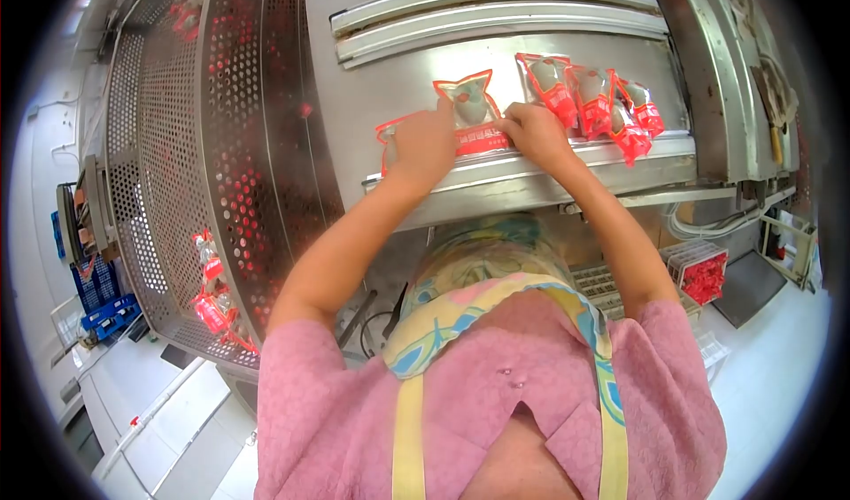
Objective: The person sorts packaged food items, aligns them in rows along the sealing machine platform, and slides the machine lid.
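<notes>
A clear packet with red edges and a greenish item inside (pixel 472 104) lies on the steel work surface between my hands. My left hand (pixel 425 146) is at its left edge, fingers closed on it. The fingers of my right hand (pixel 534 134) pinch its lower right corner. Another red-edged packet (pixel 387 137) lies partly hidden behind my left hand. Just beyond my right hand, several similar packets (pixel 593 97) lie close together, some overlapping.
Two metal rails (pixel 500 13) cross the far part of the surface. A perforated metal bin (pixel 164 119) with red packets stands at the left. A metal machine frame (pixel 717 75) borders the right side. A white crate of red packets (pixel 704 274) sits low at the right.
</notes>
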Motion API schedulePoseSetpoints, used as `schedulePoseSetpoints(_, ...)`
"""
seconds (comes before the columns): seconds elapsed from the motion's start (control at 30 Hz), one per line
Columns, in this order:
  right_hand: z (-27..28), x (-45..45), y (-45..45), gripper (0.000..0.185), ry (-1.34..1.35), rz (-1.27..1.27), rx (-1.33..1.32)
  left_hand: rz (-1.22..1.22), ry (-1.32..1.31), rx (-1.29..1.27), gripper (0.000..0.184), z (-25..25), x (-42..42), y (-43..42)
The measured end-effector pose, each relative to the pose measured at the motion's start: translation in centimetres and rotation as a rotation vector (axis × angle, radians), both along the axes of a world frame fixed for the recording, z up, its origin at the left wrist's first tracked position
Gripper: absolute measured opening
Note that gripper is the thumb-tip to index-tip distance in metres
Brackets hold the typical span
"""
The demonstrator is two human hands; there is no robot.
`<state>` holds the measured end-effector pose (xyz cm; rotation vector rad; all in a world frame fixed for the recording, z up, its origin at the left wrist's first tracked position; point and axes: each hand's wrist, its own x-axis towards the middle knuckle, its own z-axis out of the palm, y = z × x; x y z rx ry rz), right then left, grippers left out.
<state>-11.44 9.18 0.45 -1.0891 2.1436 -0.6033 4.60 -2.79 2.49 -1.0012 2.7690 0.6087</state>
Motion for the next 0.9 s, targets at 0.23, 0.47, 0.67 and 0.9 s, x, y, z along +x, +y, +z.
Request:
schedulePoseSetpoints(0.23, 1.0, -1.4, -0.1, 0.025, -0.065, 0.259, 0.066, -0.074, -0.007, 0.035, 0.051, -0.8, 0.6, -0.3)
schedulePoseSetpoints(0.47, -0.2, -1.6, 0.6, 0.026, -0.255, 0.029, 0.031, 0.111, 0.017, 0.058, 0.033, 1.5, -0.2, 0.1)
schedulePoseSetpoints(0.67, 1.5, 0.0, 1.3, 0.022, -0.046, 0.105, 0.022, -0.105, -0.036, -0.085, 0.025, 0.7, 1.3, 1.0)
schedulePoseSetpoints(0.9, 3.3, 2.5, 6.4, 0.013, 0.18, 0.093, -0.485, -0.346, 0.369, -0.011, 0.03, 2.8, 3.1, 3.6)
